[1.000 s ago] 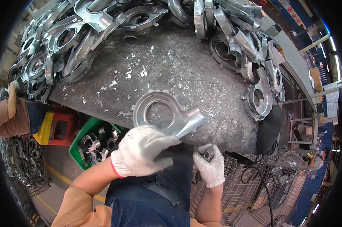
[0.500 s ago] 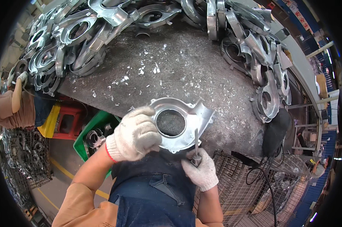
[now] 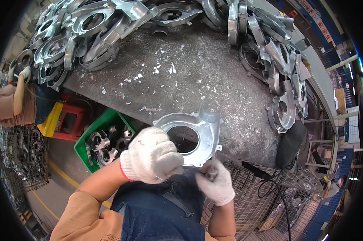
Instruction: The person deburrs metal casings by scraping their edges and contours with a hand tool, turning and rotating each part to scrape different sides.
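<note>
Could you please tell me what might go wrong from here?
The tool in the right hand could slip beside the metal casting and jab the left hand gripping it. Loose metal flakes on the tabletop might scratch the casting. The heaped castings at the left could slide.

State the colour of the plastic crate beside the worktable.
The crate is green; it shows best in the head view.

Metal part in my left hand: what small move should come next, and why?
Perhaps run the thin tool along the lower-right edge of the metal part: the left hand grips its left side; the right hand holds the tool near that edge.
</note>
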Demonstrator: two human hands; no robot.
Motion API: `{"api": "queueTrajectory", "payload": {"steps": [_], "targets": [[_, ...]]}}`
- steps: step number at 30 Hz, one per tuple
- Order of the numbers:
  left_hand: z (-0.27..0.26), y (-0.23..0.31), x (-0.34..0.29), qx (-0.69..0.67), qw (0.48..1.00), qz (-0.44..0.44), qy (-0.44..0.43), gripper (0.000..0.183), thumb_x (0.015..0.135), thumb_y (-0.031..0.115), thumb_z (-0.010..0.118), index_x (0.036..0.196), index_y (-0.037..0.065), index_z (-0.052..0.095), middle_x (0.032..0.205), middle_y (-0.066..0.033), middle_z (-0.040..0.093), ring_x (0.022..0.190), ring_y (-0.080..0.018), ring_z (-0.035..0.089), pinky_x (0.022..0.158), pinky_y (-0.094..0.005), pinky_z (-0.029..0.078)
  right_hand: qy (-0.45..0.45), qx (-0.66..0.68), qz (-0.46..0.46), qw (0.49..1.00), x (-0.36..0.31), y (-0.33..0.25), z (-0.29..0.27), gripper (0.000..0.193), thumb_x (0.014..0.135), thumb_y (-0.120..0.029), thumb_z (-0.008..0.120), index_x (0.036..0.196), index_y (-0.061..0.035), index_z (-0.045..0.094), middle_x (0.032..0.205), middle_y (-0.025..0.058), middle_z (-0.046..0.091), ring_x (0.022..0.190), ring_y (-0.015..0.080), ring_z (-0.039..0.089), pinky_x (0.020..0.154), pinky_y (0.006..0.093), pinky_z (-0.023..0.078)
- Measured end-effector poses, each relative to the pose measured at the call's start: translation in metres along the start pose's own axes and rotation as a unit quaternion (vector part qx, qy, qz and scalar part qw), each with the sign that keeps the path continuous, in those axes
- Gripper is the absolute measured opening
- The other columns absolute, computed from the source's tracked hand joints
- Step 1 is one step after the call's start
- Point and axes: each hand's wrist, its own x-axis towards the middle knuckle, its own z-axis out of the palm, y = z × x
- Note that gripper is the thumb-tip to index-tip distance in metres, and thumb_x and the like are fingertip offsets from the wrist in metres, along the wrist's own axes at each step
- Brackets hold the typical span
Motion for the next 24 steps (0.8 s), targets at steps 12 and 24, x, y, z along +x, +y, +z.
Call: {"api": "queueTrajectory", "payload": {"steps": [12, 24], "targets": [[0.012, 0.024, 0.010, 0.046, 0.999, -0.001, -0.017, 0.026, 0.062, 0.023, 0.090, 0.080, 0.014, 0.074, 0.064, -0.0014, 0.058, 0.056, -0.0269, 0.058, 0.054, -0.0433, 0.045, -0.013, -0.072, 0.009, 0.997, 0.007, 0.005, 0.007, 0.026, 0.091, -0.023, 0.082, 0.107, -0.0063, 0.071, 0.087, 0.0180, 0.077, 0.082, 0.0360, 0.079, 0.079, 0.0453, 0.061], [0.030, 0.046, 0.023, 0.135, 0.989, -0.065, 0.002, 0.021, 0.072, 0.021, 0.089, 0.083, 0.014, 0.073, 0.069, -0.0036, 0.057, 0.059, -0.0272, 0.061, 0.058, -0.0433, 0.047, 0.178, -0.243, 0.023, 0.953, 0.000, -0.030, 0.028, 0.025, 0.093, -0.023, 0.081, 0.113, -0.0127, 0.070, 0.095, 0.0188, 0.080, 0.089, 0.0450, 0.079, 0.081, 0.0529, 0.064]]}}
